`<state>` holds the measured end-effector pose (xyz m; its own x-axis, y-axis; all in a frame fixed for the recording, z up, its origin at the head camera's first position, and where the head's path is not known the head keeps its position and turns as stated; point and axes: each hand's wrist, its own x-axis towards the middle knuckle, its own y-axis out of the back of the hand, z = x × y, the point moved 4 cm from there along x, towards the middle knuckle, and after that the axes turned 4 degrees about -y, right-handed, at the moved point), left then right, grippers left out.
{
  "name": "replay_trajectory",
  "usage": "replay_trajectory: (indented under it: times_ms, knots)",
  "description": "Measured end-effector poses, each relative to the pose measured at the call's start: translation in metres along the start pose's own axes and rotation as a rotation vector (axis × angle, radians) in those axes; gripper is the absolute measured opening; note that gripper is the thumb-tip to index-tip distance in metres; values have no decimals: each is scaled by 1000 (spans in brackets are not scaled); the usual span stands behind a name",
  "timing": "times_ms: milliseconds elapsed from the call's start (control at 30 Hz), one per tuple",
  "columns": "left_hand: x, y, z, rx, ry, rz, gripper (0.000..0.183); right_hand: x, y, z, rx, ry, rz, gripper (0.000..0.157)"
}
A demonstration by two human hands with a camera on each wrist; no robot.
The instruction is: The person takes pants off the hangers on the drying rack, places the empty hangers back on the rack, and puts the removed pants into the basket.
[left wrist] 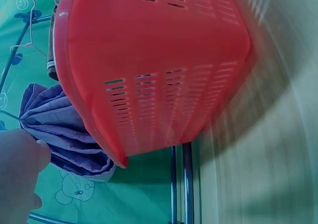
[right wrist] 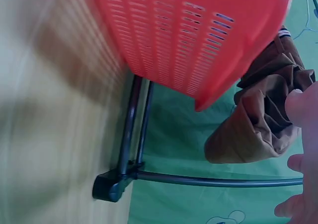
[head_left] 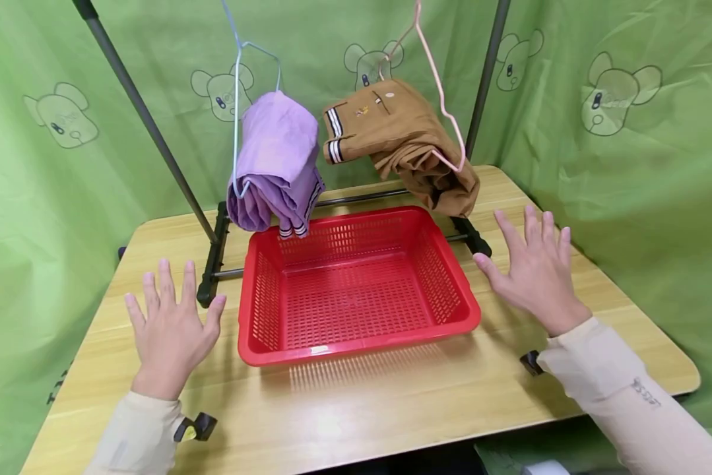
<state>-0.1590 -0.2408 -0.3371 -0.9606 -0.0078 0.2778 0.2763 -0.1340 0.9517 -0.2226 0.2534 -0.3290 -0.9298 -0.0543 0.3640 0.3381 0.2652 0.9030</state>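
My left hand (head_left: 171, 336) is held with fingers spread, left of a red plastic basket (head_left: 356, 345), and grips nothing. On the other side my right hand (head_left: 536, 277) is spread the same way, apart from the basket's right rim. The basket has slotted walls and nothing inside. Behind it, folded purple trousers (head_left: 278, 142) hang over a blue hanger (head_left: 235, 119), their lower edge overlapping the basket's back rim in the head view. Folded brown trousers (head_left: 397, 125) with striped cuffs hang on a pink hanger (head_left: 441, 99) to the right.
A dark metal rack stands on the wooden table (head_left: 356, 409), with a left post (head_left: 154, 125), a right post (head_left: 487, 72) and a black foot (head_left: 209, 287) beside the basket. Green curtains (head_left: 629, 171) with mouse drawings surround the table.
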Motion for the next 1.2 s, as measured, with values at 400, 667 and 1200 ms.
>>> replay_trajectory:
  times_ms: [400,667,1200]
  knots:
    - [5,5,9,-195,-8,71,71,20,30,-10,191,-1,91,67]
    - [5,0,6,-453,34,99,69,35,51,-23,345,56,191,58]
    - [-2,-37,7,-782,132,-113,67,64,83,-55,566,45,183,46]
